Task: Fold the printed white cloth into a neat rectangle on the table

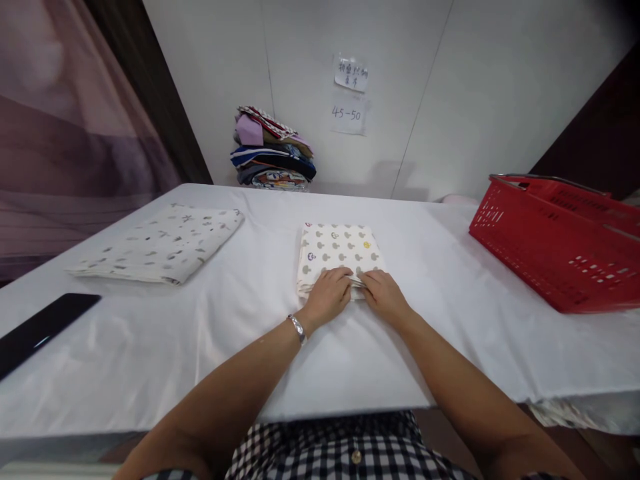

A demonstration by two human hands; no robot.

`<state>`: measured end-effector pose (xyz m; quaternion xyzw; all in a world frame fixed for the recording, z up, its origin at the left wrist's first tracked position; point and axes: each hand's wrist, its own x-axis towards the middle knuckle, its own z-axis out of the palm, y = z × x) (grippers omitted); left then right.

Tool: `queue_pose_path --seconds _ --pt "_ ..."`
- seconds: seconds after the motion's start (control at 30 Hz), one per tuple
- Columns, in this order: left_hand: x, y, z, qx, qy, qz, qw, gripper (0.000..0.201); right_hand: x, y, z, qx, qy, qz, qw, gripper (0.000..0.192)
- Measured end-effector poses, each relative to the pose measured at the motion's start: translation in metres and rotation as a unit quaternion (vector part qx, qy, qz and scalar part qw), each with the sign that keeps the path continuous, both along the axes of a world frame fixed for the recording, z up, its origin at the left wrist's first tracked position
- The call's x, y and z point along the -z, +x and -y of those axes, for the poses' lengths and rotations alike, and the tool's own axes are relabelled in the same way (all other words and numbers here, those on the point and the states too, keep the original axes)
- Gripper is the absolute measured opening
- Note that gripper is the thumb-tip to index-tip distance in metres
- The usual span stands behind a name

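Pinching near edge of folded cloth (341, 250), central on the surface (235, 340), in the grip of left hand (329, 292) and right hand (385, 295). Seemingly evening layers; probably calls for flat pressing next.

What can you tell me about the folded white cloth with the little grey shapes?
The squarish bundle of folded white cloth looks soft, printed with rows of small grey shapes plus a few pink, purple and yellow ones. It lies flat on the white fabric-covered table. The left hand and right hand hold its near edge, where layers show.
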<state>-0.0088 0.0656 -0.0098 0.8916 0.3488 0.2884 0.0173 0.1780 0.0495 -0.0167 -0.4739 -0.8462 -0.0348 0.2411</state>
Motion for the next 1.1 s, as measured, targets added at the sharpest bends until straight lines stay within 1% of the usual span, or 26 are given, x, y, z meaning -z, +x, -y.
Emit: queue_pose_path --seconds 0.13,0.27,0.37,0.43,0.5,0.63,0.77,0.87,0.9,1.0,1.1 --pt "-0.002 -0.001 0.001 0.005 -0.002 -0.002 1.000 0.015 -0.003 0.003 0.001 0.007 0.022 -0.002 1.000 0.032" --pt "0.001 -0.002 0.001 0.008 0.006 -0.025 1.000 0.015 -0.003 0.009 0.003 0.009 0.030 -0.009 0.999 0.036" --pt "0.005 -0.004 -0.002 -0.011 0.017 -0.031 0.999 0.027 -0.001 0.011 0.002 -0.002 0.028 -0.010 1.000 0.036" --pt "0.007 -0.006 -0.004 -0.033 0.026 -0.035 0.998 0.036 0.001 0.011 0.002 -0.007 0.043 -0.017 0.999 0.035" --pt "0.007 -0.008 -0.007 -0.048 0.031 -0.044 0.997 0.041 0.001 0.011 0.002 -0.008 0.053 -0.021 0.998 0.035" --pt "0.004 -0.012 -0.007 -0.044 0.021 -0.064 0.997 0.035 0.001 0.010 0.002 -0.016 0.032 -0.015 0.999 0.034" --pt "-0.004 -0.014 0.001 -0.035 0.044 -0.037 0.998 0.030 -0.001 0.010 0.003 -0.015 0.027 -0.038 0.999 0.033" --pt "-0.007 -0.012 0.010 -0.018 0.058 -0.057 0.997 0.015 -0.001 0.009 0.003 -0.016 0.026 -0.057 0.998 0.032" --pt "-0.006 -0.011 0.013 -0.010 0.056 -0.078 0.995 0.011 -0.001 0.009 0.003 -0.017 0.025 -0.061 0.998 0.031" --pt "0.002 -0.005 0.017 0.002 0.053 -0.128 0.990 0.017 0.000 0.009 0.002 -0.018 0.030 -0.071 0.997 0.030" --pt "0.010 -0.001 0.014 -0.015 0.058 -0.137 0.989 0.018 0.000 0.009 0.002 -0.022 0.028 -0.076 0.996 0.030"
